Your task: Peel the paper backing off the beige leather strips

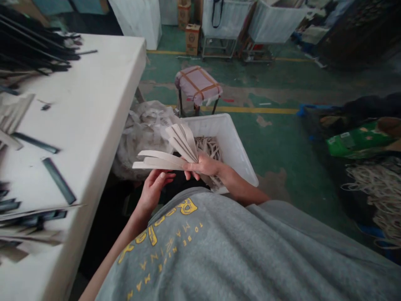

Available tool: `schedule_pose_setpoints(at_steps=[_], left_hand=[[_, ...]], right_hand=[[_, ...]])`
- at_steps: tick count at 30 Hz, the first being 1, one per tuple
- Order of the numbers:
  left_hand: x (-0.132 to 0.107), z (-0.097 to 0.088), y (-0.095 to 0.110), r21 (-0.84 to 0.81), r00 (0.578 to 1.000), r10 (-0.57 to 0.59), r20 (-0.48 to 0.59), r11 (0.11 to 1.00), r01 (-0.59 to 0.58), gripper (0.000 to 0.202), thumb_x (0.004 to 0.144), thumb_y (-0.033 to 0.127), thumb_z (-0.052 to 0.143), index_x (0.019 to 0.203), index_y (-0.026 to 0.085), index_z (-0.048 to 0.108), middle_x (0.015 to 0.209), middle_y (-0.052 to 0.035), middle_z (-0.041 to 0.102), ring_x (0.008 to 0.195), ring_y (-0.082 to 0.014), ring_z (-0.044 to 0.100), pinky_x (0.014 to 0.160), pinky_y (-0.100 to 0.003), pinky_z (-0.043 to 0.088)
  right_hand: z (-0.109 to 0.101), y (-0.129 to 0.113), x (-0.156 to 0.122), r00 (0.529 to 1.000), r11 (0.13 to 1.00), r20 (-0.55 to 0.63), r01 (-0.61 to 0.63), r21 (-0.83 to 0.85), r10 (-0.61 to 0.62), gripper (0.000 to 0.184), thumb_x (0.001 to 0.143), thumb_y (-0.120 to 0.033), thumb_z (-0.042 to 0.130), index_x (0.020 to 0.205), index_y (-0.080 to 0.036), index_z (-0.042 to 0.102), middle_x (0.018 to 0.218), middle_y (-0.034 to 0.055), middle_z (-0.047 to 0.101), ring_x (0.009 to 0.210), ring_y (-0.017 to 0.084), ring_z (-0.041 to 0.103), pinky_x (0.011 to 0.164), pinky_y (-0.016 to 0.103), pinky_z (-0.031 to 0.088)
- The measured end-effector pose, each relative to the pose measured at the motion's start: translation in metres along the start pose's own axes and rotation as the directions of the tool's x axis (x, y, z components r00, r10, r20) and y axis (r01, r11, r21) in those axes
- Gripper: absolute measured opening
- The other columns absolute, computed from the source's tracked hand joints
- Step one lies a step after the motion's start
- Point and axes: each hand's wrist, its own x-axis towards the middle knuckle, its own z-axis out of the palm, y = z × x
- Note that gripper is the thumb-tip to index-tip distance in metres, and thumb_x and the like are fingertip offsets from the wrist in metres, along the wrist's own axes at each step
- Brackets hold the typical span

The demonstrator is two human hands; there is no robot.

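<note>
A fanned bundle of flat off-white strips [180,144] is gripped in my right hand [205,164], its fingers wrapped round the strips near one end. Some strips point up and away; others reach left over my left hand [153,184]. That left hand is just under the left-pointing strips, fingers loosely curved and apart, seemingly holding nothing; whether its fingertips touch the strips I cannot tell. Below and beyond the bundle stands a white plastic bin [239,146], with a tangle of thin beige strips [209,146] inside.
The white table [103,108] at left carries dark strips [58,179] and pale strips [15,113]. Clear plastic bags [147,121] lie beside the bin. A padded stool [199,81] stands beyond. Wheeled white carts [225,19] are at the back; heaped cords [380,192] lie at right.
</note>
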Motion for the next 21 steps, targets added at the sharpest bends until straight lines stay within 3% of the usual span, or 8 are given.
schedule_pose_setpoints(at_steps=[4, 11, 14, 17, 21], left_hand=[[-0.007, 0.0, 0.012, -0.104, 0.988, 0.04, -0.152, 0.993, -0.056, 0.042, 0.073, 0.054, 0.083, 0.091, 0.018, 0.07, 0.08, -0.0038, 0.074, 0.077, -0.0174, 0.071, 0.074, -0.029, 0.056], [-0.014, -0.012, 0.015, -0.028, 0.965, 0.096, -0.243, 0.994, -0.106, 0.032, 0.073, 0.046, 0.081, 0.078, 0.018, 0.066, 0.068, 0.0008, 0.067, 0.06, -0.0115, 0.06, 0.064, -0.025, 0.051], [-0.014, -0.014, 0.013, 0.007, 0.959, 0.105, -0.263, 0.994, -0.107, 0.029, 0.073, 0.043, 0.08, 0.074, 0.018, 0.064, 0.065, 0.0015, 0.065, 0.058, -0.0109, 0.057, 0.062, -0.025, 0.049], [-0.016, -0.01, 0.013, 0.056, 0.954, 0.096, -0.284, 0.995, -0.084, 0.027, 0.072, 0.042, 0.078, 0.072, 0.019, 0.064, 0.064, 0.0001, 0.066, 0.058, -0.0127, 0.059, 0.061, -0.026, 0.049], [-0.016, -0.003, 0.016, 0.097, 0.961, 0.059, -0.27, 0.995, -0.034, 0.028, 0.067, 0.045, 0.076, 0.07, 0.019, 0.066, 0.061, -0.0025, 0.066, 0.053, -0.0152, 0.058, 0.055, -0.028, 0.049]], right_hand=[[0.01, 0.01, 0.016, 0.998, 1.0, 0.064, -0.018, -0.015, 0.019, 0.043, 0.085, -0.053, 0.071, 0.078, -0.012, 0.065, 0.066, 0.0036, 0.071, 0.044, 0.008, 0.057, 0.044, 0.018, 0.044], [0.028, 0.019, 0.03, 0.996, 0.998, 0.054, -0.067, -0.006, 0.068, 0.044, 0.083, -0.054, 0.073, 0.077, -0.011, 0.068, 0.071, 0.0065, 0.073, 0.051, 0.01, 0.063, 0.052, 0.02, 0.048], [0.035, 0.019, 0.035, 0.994, 0.993, -0.016, -0.109, 0.048, 0.11, 0.044, 0.079, -0.055, 0.075, 0.08, -0.011, 0.068, 0.073, 0.0063, 0.073, 0.054, 0.012, 0.064, 0.053, 0.022, 0.051], [0.042, 0.02, 0.04, 0.978, 0.988, -0.163, -0.115, 0.101, 0.131, 0.046, 0.072, -0.057, 0.078, 0.079, -0.013, 0.067, 0.074, 0.0051, 0.071, 0.059, 0.015, 0.064, 0.053, 0.026, 0.055], [0.049, 0.023, 0.047, 0.943, 0.993, -0.311, -0.102, 0.059, 0.116, 0.041, 0.073, -0.055, 0.077, 0.075, -0.016, 0.066, 0.072, 0.0046, 0.066, 0.06, 0.017, 0.06, 0.049, 0.029, 0.055]])
